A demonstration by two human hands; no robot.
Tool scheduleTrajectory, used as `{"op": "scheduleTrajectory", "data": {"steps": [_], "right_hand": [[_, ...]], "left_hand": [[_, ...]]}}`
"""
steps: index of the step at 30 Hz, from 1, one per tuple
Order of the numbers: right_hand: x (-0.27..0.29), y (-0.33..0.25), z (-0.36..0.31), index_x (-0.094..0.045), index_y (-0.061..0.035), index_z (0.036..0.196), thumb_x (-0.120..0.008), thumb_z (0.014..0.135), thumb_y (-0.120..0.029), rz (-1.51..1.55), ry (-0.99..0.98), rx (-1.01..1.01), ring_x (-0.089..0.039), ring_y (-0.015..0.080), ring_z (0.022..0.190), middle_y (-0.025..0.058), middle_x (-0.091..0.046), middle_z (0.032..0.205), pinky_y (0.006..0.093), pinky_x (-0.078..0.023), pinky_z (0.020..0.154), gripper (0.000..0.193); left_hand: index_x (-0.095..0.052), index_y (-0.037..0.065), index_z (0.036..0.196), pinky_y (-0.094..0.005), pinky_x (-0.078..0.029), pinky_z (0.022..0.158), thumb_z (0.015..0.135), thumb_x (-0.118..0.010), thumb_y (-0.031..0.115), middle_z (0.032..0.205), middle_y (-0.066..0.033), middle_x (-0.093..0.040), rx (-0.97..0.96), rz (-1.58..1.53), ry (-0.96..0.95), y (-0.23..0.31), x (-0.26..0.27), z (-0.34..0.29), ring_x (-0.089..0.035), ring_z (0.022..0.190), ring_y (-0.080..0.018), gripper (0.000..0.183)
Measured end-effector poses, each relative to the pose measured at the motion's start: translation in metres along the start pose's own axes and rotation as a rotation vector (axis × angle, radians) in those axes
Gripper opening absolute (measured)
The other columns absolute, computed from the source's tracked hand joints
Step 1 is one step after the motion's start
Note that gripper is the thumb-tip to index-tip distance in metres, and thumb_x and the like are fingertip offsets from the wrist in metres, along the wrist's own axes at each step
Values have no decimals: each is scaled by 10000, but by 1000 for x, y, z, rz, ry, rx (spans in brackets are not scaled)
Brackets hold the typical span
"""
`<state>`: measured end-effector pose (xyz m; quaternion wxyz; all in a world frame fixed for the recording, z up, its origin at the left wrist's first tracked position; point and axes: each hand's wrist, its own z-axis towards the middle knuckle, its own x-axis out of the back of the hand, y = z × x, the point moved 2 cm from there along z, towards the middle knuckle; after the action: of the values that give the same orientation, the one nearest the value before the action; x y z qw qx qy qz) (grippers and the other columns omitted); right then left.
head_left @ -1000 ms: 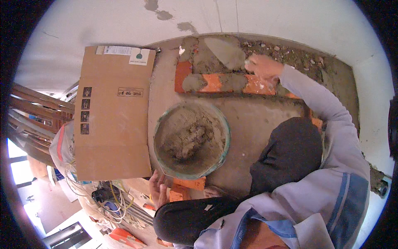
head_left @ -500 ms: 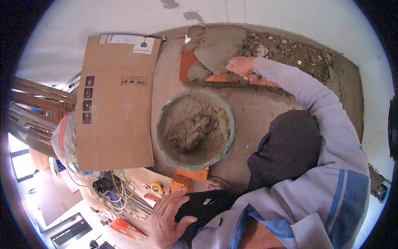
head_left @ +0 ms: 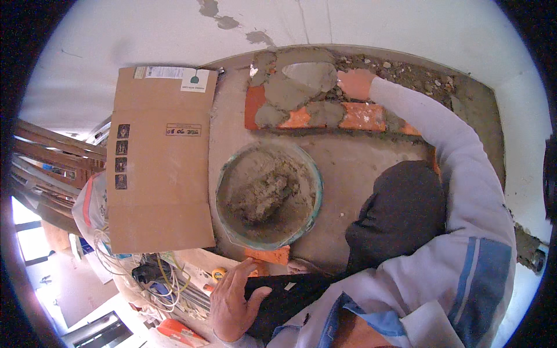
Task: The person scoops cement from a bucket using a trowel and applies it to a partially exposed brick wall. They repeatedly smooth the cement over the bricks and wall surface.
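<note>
My right hand (head_left: 355, 84) is closed round the handle of a trowel, and the fist hides that handle. The trowel's grey, mortar-smeared blade (head_left: 310, 75) lies against wet mortar (head_left: 272, 81) near the wall. Below the blade, a row of orange-red bricks (head_left: 362, 117) runs along the edge, with mortar in the gaps. My left hand (head_left: 235, 301) rests by my dark-clad leg, fingers spread, holding nothing. Between my legs and the bricks stands a round green-rimmed tub (head_left: 319, 200) with a heap of grey mortar (head_left: 264, 200) in it.
A large cardboard sheet (head_left: 159, 156) covers the left side. Orange brick pieces (head_left: 270, 254) lie below the tub, near a yellow tape measure (head_left: 219, 274). Cables (head_left: 168, 290) and an orange tool (head_left: 180, 332) lie lower left. Rubble (head_left: 418, 78) lines the wall at right.
My right hand has moved right, and the trowel blade has swung from across the bricks to the mortar closer to the wall. The whole view has shifted slightly.
</note>
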<state>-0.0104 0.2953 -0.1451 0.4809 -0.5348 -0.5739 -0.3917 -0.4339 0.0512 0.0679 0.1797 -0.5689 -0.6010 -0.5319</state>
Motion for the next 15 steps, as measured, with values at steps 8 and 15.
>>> {"op": "scheduleTrajectory", "data": {"steps": [8,15], "right_hand": [[40,-12,26,-542,51,1079,-402,862,-201,-252,-548,162,-628,368,797,237,-630,808,478,-500,709,361],[29,-59,-10,-619,24,881,-517,777,-158,116,-12,74,-641,376,788,224,-644,836,485,-519,662,233]], "left_hand": [[-503,38,1144,-415,-447,808,746,-664,304,1037,-152,-598,-18,9,-2,0,2,13,-566,947,-352,505],[-515,68,1148,-431,-449,825,741,-665,303,1043,-161,-594,26,54,-72,9,4,12,-560,970,-362,494]]}}
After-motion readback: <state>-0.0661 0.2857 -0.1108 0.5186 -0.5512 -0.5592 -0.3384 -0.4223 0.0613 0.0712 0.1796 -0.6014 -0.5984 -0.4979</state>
